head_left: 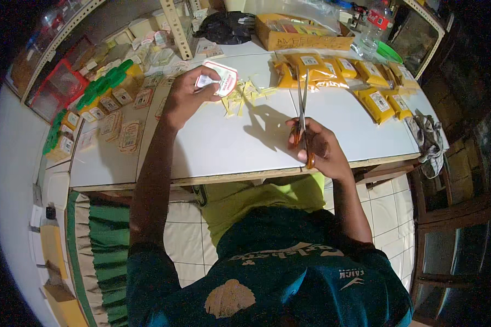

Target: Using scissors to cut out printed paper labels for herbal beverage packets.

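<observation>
My left hand [193, 95] grips a white printed label [223, 76] with a red border between thumb and fingers, above the white worktable [213, 147]. Thin yellow paper scraps [248, 92] lie beneath and beside it. My right hand [324, 147] holds scissors [303, 106] by their orange-brown handles, with the blades pointing away from me and slightly parted. Beyond the scissors lie several filled yellow pouches [376, 106] with labels on them. Stacks of printed labels [130, 136] rest on the table to the left of my left arm.
Rows of green-capped yellow containers [120, 87] stand left, near a red-framed clear case [52, 92]. A cardboard box [305, 38], black plastic bag [226, 27], water bottle [373, 35] and green lid [389, 53] line the back. A crumpled cloth [425, 141] hangs at the right edge.
</observation>
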A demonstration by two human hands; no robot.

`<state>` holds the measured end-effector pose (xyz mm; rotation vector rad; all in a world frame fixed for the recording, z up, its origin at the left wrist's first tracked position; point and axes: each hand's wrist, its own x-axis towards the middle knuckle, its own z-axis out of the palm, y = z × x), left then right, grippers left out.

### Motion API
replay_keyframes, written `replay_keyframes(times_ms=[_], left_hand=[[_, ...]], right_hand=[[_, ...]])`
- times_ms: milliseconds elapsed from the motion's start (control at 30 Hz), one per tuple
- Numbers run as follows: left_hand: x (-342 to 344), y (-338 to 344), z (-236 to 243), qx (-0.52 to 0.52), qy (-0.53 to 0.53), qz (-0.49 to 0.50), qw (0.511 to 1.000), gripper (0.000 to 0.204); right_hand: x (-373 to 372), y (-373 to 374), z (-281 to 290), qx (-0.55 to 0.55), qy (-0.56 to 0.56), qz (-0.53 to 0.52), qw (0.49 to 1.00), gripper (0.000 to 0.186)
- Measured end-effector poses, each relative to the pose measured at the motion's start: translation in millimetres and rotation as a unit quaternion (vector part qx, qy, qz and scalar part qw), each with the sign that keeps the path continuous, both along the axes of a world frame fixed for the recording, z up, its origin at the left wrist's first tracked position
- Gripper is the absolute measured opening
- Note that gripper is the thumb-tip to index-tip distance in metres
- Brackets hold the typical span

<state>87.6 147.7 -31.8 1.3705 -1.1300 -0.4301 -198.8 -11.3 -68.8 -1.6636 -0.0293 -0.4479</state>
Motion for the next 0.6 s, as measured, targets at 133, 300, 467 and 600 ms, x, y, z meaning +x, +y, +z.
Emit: replay_keyframes(times_ms=[133,300,467,600], left_hand=[[-12,9,17,0.03,-0.053,0.014,0.998,0.012],[-13,3,-5,-0.028,-0.058,0.019,0.998,0.016],[-31,20,12,-0.023,-0.02,0.014,0.999,0.017],[-58,39,23,-0.072,0.011,0.039,0.997,0.025]], right_hand=[[-3,3,-4,0.014,-0.01,0.012,1.0,0.056],[-4,4,-4,-0.021,-0.024,0.013,0.999,0.06],[-8,9,3,-0.02,0.008,0.004,1.0,0.059],[-4,6,-4,-0.028,-0.021,0.001,0.999,0.062]])
